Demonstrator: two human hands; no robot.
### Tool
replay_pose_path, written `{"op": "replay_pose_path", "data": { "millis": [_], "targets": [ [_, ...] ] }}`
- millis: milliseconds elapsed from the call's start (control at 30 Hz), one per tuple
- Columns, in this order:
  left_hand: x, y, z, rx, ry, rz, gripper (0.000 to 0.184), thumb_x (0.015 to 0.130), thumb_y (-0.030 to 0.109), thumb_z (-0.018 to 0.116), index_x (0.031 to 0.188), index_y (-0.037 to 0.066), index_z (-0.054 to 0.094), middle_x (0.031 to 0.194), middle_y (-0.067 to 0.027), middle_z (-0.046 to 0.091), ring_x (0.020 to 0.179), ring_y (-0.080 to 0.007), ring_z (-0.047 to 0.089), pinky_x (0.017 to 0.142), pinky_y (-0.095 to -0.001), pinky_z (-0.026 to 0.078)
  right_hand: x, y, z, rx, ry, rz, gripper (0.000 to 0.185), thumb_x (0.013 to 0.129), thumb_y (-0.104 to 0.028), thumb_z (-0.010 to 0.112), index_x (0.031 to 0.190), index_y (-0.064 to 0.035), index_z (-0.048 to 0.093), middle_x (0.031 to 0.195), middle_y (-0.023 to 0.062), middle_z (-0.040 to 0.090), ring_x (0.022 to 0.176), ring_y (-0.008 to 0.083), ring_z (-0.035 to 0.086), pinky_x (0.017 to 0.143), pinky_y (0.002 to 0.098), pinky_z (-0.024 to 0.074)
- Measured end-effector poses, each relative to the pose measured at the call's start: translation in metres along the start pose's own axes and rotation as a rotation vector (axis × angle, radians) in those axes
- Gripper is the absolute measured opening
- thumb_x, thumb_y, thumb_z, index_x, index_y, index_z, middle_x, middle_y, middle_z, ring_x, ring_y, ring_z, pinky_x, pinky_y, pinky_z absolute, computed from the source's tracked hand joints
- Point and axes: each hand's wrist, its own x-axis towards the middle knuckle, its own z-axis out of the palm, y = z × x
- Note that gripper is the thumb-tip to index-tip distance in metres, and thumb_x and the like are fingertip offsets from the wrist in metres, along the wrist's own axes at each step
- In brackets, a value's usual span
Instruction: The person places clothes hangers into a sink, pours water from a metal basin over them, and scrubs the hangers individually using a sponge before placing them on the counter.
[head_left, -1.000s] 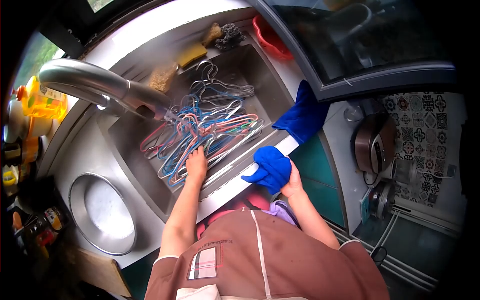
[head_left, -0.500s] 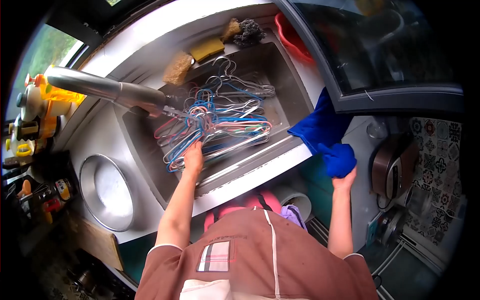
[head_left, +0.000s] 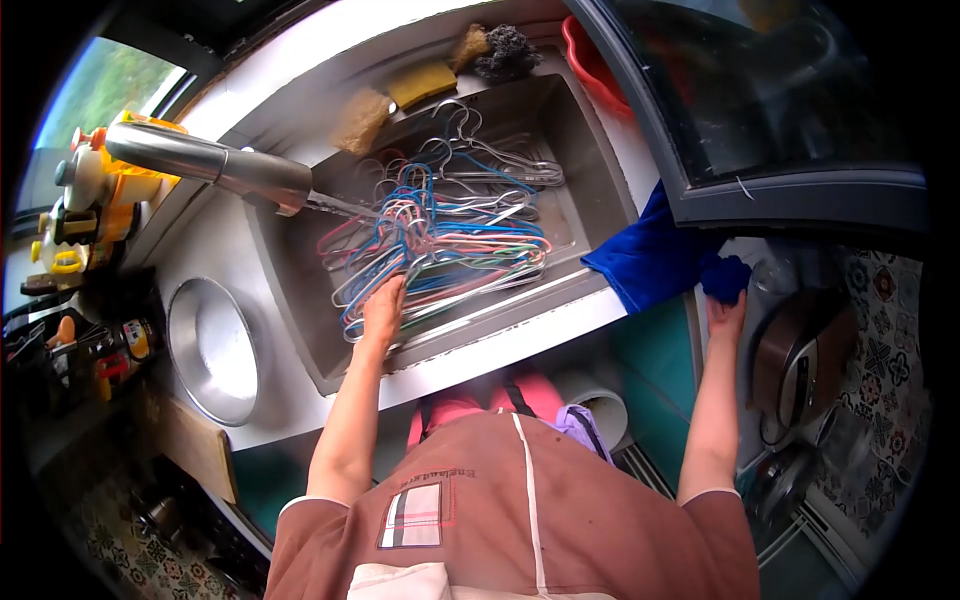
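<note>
In the sink [head_left: 305,345] lies a pile of wire clothes hangers [head_left: 470,250], blue, pink, white and silver. My left hand [head_left: 384,312] is closed at the near left of the pile, its fingers on the hangers and partly hidden among them. Water runs from the metal faucet [head_left: 215,165] onto the hangers. Over at the right, my right hand [head_left: 725,315] grips a bunched part of a blue cloth [head_left: 645,250]. The rest of that cloth hangs over the counter edge beside the sink.
A metal basin [head_left: 212,350] stands left of the sink. Sponges [head_left: 420,84] and a dark scouring pad [head_left: 508,53] line the back ledge. An open window pane [head_left: 790,205] juts in above a red basin [head_left: 590,65]. A brown appliance [head_left: 800,345] stands far right.
My right hand has moved right with its bunch of the blue cloth, stretching it along the counter. The left hand stays at the hangers. The view has shifted slightly.
</note>
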Motion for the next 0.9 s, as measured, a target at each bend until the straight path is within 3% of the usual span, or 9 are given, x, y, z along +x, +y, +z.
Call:
{"op": "replay_pose_path", "data": {
  "millis": [100, 233, 400, 467, 533, 633, 767, 800, 900],
  "targets": [
    [-0.002, 0.012, -0.007, -0.037, -0.096, -0.105, 0.018, 0.088, 0.019, 0.05, 0.101, 0.009, 0.056, 0.09, -0.0171, 0.059, 0.087, -0.0373, 0.056, 0.07, -0.042, 0.044, -0.001, 0.007, -0.006, -0.296, 0.121, -0.198, 0.048, 0.088, -0.039, 0.05, 0.127, -0.0122, 0.043, 0.122, 0.0082, 0.049, 0.112, 0.0217, 0.044, 0.092, 0.0403, 0.0356],
    [-0.004, 0.009, -0.006, -0.129, 0.065, -0.122, 0.017, 0.088, 0.022, 0.049, 0.096, 0.01, 0.058, 0.081, -0.0155, 0.06, 0.077, -0.0349, 0.058, 0.067, -0.04, 0.044, 0.004, 0.027, -0.048, -0.409, 0.067, -0.737, 0.038, 0.088, -0.032, 0.052, 0.119, -0.0097, 0.051, 0.112, 0.0059, 0.056, 0.098, 0.0165, 0.053, 0.084, 0.0328, 0.0421],
    [-0.001, 0.035, -0.037, -0.134, -0.038, -0.26, 0.017, 0.088, 0.024, 0.051, 0.09, 0.01, 0.059, 0.066, -0.0101, 0.058, 0.063, -0.0264, 0.057, 0.059, -0.0359, 0.042, -0.16, 0.047, 0.055, -0.76, -0.579, -0.685, 0.022, 0.092, -0.016, 0.045, 0.105, -0.0064, 0.06, 0.092, 0.0064, 0.063, 0.08, 0.0136, 0.059, 0.07, 0.0232, 0.0468],
    [-0.001, 0.037, -0.038, -0.093, -0.046, -0.262, 0.018, 0.088, 0.026, 0.051, 0.089, 0.01, 0.059, 0.065, -0.0103, 0.058, 0.062, -0.0262, 0.057, 0.058, -0.0357, 0.042, -0.204, 0.08, 0.099, -0.917, -0.839, -0.85, 0.019, 0.085, -0.011, 0.055, 0.101, -0.0059, 0.062, 0.096, 0.0098, 0.063, 0.091, 0.0201, 0.059, 0.082, 0.03, 0.046],
    [-0.002, 0.045, -0.038, -0.109, -0.055, -0.253, 0.021, 0.087, 0.029, 0.053, 0.087, 0.009, 0.06, 0.066, -0.0118, 0.058, 0.063, -0.0285, 0.058, 0.058, -0.0379, 0.042, -0.236, 0.118, 0.14, -1.055, -1.092, -1.28, 0.03, 0.079, -0.013, 0.061, 0.108, -0.0057, 0.059, 0.102, 0.0121, 0.061, 0.097, 0.0273, 0.057, 0.088, 0.0354, 0.0432],
    [-0.003, 0.051, -0.046, -0.144, -0.014, -0.205, 0.02, 0.086, 0.028, 0.054, 0.084, 0.008, 0.059, 0.069, -0.0143, 0.059, 0.065, -0.0316, 0.058, 0.058, -0.0393, 0.042, -0.264, 0.172, 0.195, -1.043, -1.316, -1.597, 0.052, 0.072, -0.018, 0.068, 0.118, -0.0027, 0.049, 0.107, 0.013, 0.058, 0.1, 0.0291, 0.055, 0.088, 0.039, 0.0421],
    [-0.015, 0.055, -0.073, -0.13, 0.143, -0.146, 0.019, 0.085, 0.027, 0.056, 0.087, 0.009, 0.06, 0.078, -0.0146, 0.061, 0.073, -0.0333, 0.058, 0.063, -0.0414, 0.044, -0.292, 0.2, 0.238, -1.453, -1.435, -1.276, 0.026, 0.084, -0.025, 0.057, 0.109, -0.0177, 0.054, 0.077, 0.0125, 0.063, 0.072, 0.0336, 0.06, 0.062, 0.0429, 0.0462],
    [-0.018, 0.053, -0.083, -0.147, 0.117, -0.191, 0.021, 0.086, 0.029, 0.054, 0.09, 0.009, 0.06, 0.084, -0.0152, 0.062, 0.079, -0.0335, 0.059, 0.068, -0.0419, 0.046, -0.296, 0.202, 0.245, -1.456, -1.506, -1.085, 0.02, 0.086, -0.024, 0.053, 0.106, -0.0183, 0.055, 0.075, 0.0127, 0.063, 0.072, 0.0341, 0.06, 0.063, 0.0422, 0.0455],
    [-0.037, 0.035, -0.125, 0.091, 0.304, 0.091, 0.04, 0.075, 0.016, 0.067, 0.112, 0.006, 0.055, 0.111, -0.0124, 0.057, 0.104, -0.0295, 0.053, 0.088, -0.0392, 0.043, -0.3, 0.224, 0.246, -1.377, -1.517, -1.022, 0.011, 0.087, -0.021, 0.049, 0.097, -0.0184, 0.052, 0.078, 0.0144, 0.062, 0.076, 0.0381, 0.059, 0.062, 0.0457, 0.0432]
  ]
}}
